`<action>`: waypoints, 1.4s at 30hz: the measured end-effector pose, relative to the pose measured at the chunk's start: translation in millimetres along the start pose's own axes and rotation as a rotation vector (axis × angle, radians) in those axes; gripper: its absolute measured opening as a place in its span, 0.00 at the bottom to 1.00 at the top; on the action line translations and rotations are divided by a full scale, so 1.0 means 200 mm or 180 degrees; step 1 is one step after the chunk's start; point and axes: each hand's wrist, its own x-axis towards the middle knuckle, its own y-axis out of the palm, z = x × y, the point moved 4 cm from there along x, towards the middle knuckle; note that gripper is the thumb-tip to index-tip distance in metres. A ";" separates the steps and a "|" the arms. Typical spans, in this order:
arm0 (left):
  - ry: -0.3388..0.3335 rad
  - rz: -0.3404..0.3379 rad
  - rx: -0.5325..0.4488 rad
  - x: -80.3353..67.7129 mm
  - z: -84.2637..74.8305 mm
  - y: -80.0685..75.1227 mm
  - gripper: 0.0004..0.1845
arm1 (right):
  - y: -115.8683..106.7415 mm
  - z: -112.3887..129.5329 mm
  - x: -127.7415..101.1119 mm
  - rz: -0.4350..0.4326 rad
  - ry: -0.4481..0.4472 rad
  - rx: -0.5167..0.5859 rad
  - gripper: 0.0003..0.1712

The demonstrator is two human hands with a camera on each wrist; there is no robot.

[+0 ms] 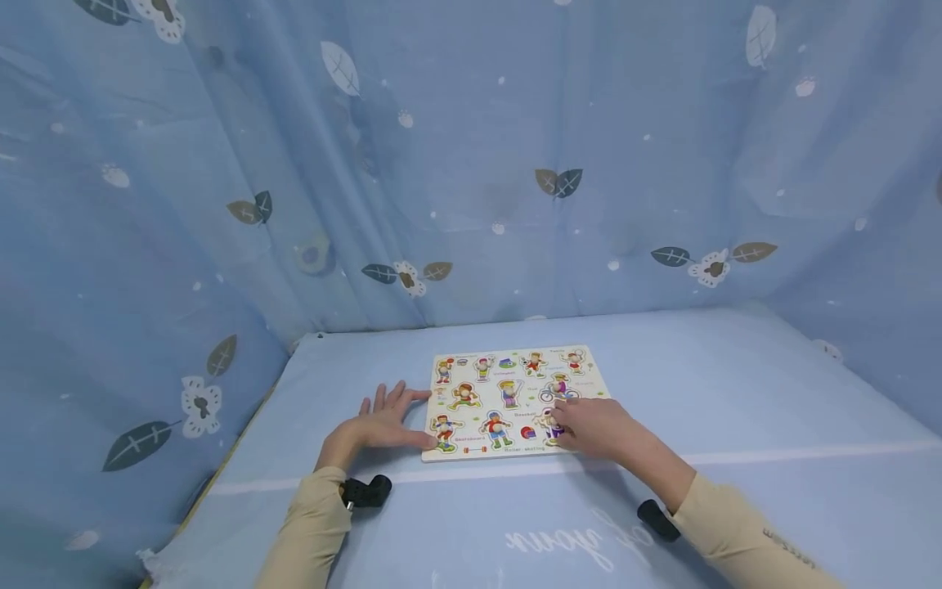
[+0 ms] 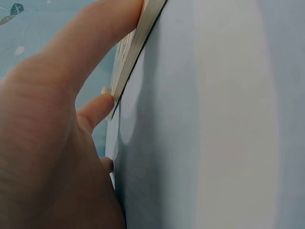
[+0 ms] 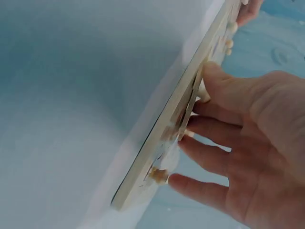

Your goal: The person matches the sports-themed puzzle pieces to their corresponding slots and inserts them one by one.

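Observation:
A white wooden knob puzzle board with colourful sports figures lies on the blue-covered table. My left hand is spread at its left side, thumb and a finger touching the edge. In the left wrist view the thumb lies against the board's side. At the board's lower right corner my right hand pinches a puzzle piece, a figure partly hidden by the fingers. The right wrist view shows this thin piece tilted up a little from the board, with the thumb at its near end and fingers behind.
Pale blue cloth covers the table, with a white stripe and lettering in front of the board. A blue leaf-patterned curtain hangs behind and at both sides. Black wrist devices sit near both sleeves.

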 end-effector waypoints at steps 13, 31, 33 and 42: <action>0.0020 0.0033 -0.0010 -0.01 0.01 -0.02 0.57 | -0.01 0.01 0.01 0.0091 -0.0041 0.0240 0.14; 0.0002 0.0037 0.0050 0.00 0.02 -0.06 0.55 | 0.02 -0.06 0.05 0.0214 -0.0309 0.1133 0.29; 0.0009 0.0029 0.0037 0.00 0.02 -0.06 0.55 | 0.01 -0.05 0.06 0.0102 -0.0327 0.1067 0.24; 0.0026 0.0008 0.0003 0.00 0.00 -0.02 0.54 | 0.00 -0.06 0.08 -0.0560 -0.0155 0.0961 0.11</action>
